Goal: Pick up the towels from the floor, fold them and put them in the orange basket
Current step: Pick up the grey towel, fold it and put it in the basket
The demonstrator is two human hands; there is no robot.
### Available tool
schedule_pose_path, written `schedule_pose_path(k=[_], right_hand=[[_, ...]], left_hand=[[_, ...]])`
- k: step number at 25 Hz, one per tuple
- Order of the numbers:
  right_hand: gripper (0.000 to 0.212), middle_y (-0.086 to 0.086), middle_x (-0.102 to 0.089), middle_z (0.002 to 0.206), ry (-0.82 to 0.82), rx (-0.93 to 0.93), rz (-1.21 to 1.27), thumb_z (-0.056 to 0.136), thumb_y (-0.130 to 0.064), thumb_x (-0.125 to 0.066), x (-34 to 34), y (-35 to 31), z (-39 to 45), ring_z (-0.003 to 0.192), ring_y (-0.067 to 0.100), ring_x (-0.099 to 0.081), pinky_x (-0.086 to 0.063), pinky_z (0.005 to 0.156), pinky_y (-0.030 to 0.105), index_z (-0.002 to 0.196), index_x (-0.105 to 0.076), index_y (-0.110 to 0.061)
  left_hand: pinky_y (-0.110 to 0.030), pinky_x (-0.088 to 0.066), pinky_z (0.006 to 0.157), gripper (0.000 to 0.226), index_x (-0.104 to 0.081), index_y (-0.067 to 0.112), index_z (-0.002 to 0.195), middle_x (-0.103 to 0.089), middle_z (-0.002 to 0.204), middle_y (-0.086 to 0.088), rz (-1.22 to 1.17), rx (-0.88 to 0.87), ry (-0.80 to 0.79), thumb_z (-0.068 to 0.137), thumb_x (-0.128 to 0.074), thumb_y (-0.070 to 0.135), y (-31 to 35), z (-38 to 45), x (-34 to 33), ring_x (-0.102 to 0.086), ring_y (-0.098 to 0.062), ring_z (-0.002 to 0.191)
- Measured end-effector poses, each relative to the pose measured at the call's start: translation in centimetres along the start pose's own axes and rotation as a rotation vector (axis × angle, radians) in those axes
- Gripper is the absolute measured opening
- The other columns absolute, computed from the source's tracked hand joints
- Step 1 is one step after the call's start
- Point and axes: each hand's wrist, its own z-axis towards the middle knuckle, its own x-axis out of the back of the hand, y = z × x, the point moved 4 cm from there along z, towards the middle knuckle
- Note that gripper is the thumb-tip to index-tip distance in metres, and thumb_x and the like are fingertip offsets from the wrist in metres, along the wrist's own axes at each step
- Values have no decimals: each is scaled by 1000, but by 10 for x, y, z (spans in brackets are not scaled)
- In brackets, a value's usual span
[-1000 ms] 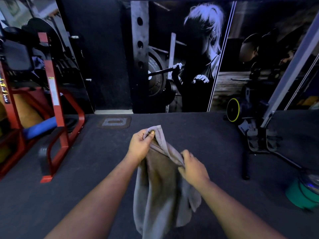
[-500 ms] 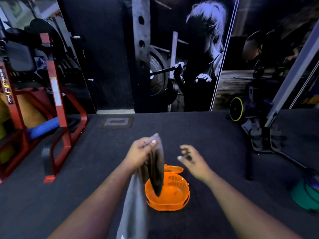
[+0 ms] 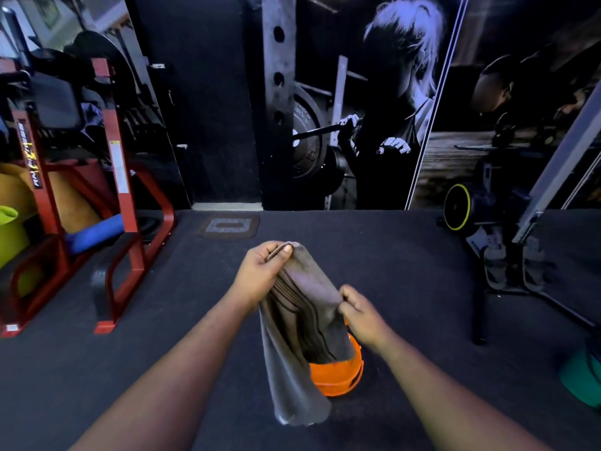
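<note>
Right hand point(image 3: 361, 315) back on towel point(image 3: 302, 323), re-pinching edge | left hand point(image 3: 263, 271) pinching top corner | hanging lengthwise above orange basket point(image 3: 341, 374), likely for folding.

floor point(image 3: 406, 255): dark mat | wall mural point(image 3: 374, 109): lifter | left: red rack point(image 3: 120, 177)

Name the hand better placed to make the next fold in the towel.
Probably the right hand. It pinches the grey towel partway down one edge and could carry that edge across, while the left hand grips the top corner and bears the hanging cloth above the orange basket.
</note>
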Motion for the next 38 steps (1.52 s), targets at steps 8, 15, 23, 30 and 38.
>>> schedule_pose_path(k=[8, 15, 23, 30, 38], right_hand=[[32, -8, -56, 70, -23, 108, -115, 82, -53, -70, 15, -33, 6, 63, 3, -47, -38, 59, 28, 86, -57, -24], [43, -5, -53, 70, -111, -192, -806, 87, -51, -67, 58, 43, -17, 73, 19, -60, -42, 63, 36, 62, -47, -21], [19, -5, -48, 62, 155, -298, 157, 79, -18, -73, 61, 44, -23, 62, 10, -43, -33, 56, 30, 72, -56, -20], [27, 3, -76, 89, 81, -292, 610, 98, 0, -57, 35, -2, -4, 85, 17, -68, -57, 69, 30, 102, -77, -19], [15, -2, -77, 88, -200, 42, -146, 85, -25, -67, 3, -15, 15, 81, 10, -72, -59, 83, 42, 95, -68, -35]], left_hand=[[-34, -54, 76, 8, -76, 16, 88, -76, 86, 0, 391, -43, -33, 86, -71, 22, -32, -4, 2, -68, -9, 78], [-38, -53, 76, 20, -66, 14, 80, -70, 79, -3, 45, 118, 554, 97, -66, 25, -50, 6, 60, -65, -18, 77], [-44, -53, 78, 31, -65, 10, 76, -70, 76, -9, 309, 323, 502, 95, -65, 35, -101, 0, 75, -67, -29, 80], [-41, -52, 75, 24, -62, 9, 75, -68, 75, -7, 30, 269, 391, 93, -70, 24, -116, -5, 26, -62, -19, 73], [-34, -48, 76, 17, -61, 13, 92, -67, 85, -2, 16, 203, -99, 97, -58, 30, -104, -10, -35, -58, -9, 80]])
